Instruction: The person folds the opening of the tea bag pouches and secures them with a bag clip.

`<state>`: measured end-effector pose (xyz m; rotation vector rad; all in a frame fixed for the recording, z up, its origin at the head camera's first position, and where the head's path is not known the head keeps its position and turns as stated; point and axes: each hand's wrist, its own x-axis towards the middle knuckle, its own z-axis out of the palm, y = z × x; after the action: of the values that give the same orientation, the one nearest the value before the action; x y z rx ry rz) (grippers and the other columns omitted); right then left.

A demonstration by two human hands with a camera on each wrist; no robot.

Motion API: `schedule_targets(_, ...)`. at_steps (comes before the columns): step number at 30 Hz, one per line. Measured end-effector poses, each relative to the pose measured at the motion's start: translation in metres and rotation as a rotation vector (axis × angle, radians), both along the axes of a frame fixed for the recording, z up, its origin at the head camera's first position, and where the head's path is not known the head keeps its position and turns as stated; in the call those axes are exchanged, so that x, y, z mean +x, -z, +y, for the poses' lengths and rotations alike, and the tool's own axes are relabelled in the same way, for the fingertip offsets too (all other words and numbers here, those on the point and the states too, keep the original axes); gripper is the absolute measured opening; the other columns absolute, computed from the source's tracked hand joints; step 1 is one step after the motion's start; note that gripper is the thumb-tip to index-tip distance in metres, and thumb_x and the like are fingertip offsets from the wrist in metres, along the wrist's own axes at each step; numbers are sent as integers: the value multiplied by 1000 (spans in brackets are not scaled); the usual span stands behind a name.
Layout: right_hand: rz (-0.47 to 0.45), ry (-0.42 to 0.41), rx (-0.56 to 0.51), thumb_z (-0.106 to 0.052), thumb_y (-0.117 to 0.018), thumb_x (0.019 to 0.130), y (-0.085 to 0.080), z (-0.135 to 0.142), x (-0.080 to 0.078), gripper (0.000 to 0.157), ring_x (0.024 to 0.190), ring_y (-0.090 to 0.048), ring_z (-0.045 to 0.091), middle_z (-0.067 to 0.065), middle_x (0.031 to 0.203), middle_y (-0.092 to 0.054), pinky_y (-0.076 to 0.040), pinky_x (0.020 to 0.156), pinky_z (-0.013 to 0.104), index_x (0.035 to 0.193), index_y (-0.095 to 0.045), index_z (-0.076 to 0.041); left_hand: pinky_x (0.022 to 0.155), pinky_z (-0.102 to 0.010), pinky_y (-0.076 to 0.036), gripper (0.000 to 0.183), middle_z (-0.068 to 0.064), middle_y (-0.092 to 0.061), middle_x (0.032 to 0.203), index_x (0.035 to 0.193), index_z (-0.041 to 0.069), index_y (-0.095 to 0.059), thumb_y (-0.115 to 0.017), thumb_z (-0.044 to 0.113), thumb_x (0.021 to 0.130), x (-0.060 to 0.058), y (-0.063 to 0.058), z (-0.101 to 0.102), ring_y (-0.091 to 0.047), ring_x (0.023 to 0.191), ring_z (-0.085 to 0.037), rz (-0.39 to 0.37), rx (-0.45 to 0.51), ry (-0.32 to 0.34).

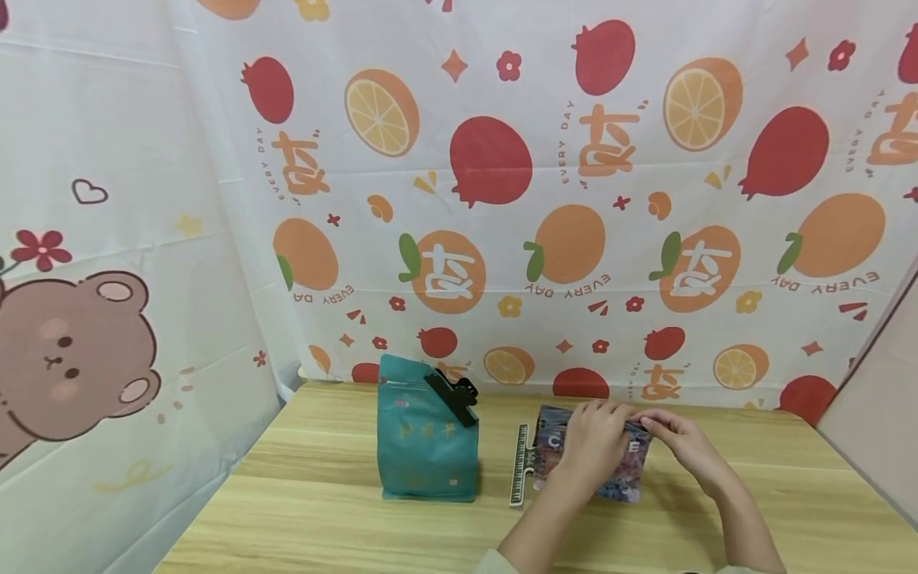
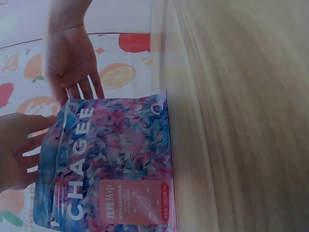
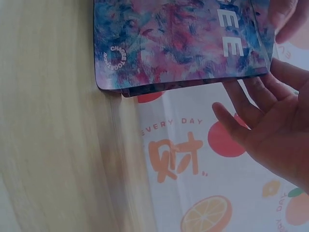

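Note:
A blue, pink and purple CHAGEE pouch [image 2: 125, 130] stands upright on the table. My left hand [image 1: 598, 438] grips its top edge, with the thumb on the near side and the other fingers behind. At the top right corner my right hand [image 1: 684, 442] pinches the pouch, its thumb over the edge and its fingers reaching behind, as the right wrist view shows. White lettering and a pink label [image 2: 135, 202] mark the pouch's front. In the head view my left hand and forearm hide much of that front.
To the left stands a teal pouch [image 1: 426, 446] with a black clip [image 1: 455, 399] on its top right corner. Between the two pouches lies a flat strip with a piano-key pattern [image 1: 519, 466]. A fruit-print cloth [image 1: 502, 263] hangs behind the wooden table [image 1: 308, 494].

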<state>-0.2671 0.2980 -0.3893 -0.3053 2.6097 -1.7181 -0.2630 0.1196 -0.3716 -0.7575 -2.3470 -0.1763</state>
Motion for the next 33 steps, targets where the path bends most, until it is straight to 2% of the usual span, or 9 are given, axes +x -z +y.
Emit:
schedule_targets(3,-8,-20,-4,-28,-46,98,0,2,0,42,112,-46,20,19,123,-52,-27,97,57,120,-53,6,74,-20,-45,23,15,-65,97,104,28,-69,-71,29,81,-2,1,2,-59,82,-3,-34,-3,-20)
schedule_targets(7,-14,-56,4,-28,-46,98,-1,3,0,41,116,-43,26,21,125,-50,-28,96,58,120,-53,6,58,-15,-39,16,17,-66,85,94,30,-71,-71,22,80,-6,3,2,-57,69,-1,18,12,-35)
schedule_targets(10,-31,-63,15,-30,-47,97,0,4,0,41,119,-39,33,19,126,-50,-28,95,58,120,-53,3,52,-14,-33,14,17,-66,80,87,30,-72,-72,19,79,-9,5,2,-55,63,0,55,38,-33)
schedule_targets(18,-48,-94,18,-29,-48,97,2,7,2,40,122,-35,38,20,125,-50,-26,95,60,121,-52,3,51,-14,-32,11,17,-65,75,79,29,-72,-73,18,78,-10,10,4,-55,60,0,133,78,-15)
schedule_targets(26,-58,-116,33,-25,-46,98,1,9,-1,45,123,-32,43,26,128,-46,-26,95,61,125,-48,11,52,-13,-32,10,17,-65,72,77,30,-72,-74,20,77,-14,12,8,-54,57,1,146,109,-25)
schedule_targets(33,-65,-155,39,-25,-48,97,3,10,-6,46,120,-37,40,25,126,-49,-29,95,59,125,-48,11,48,-12,-29,11,17,-64,67,75,30,-74,-75,19,76,-19,15,10,-51,51,1,164,123,-32)
